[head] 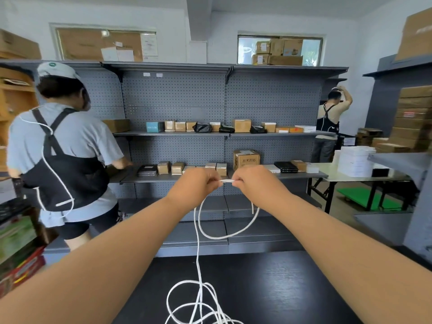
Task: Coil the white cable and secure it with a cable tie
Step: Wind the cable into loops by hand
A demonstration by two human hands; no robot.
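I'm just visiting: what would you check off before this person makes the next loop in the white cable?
1. Left hand pinching the white cable: ok.
2. Right hand pinching it too, with a short stretch taut between the hands: ok.
3. One loop hanging below the hands: ok.
4. Slack on the black table free of knots: cannot tell, the strands cross and run out of frame.
5. Cable tie within reach: cannot tell, none visible.
6. Person in the apron clear of the cable: ok, standing off to the left.
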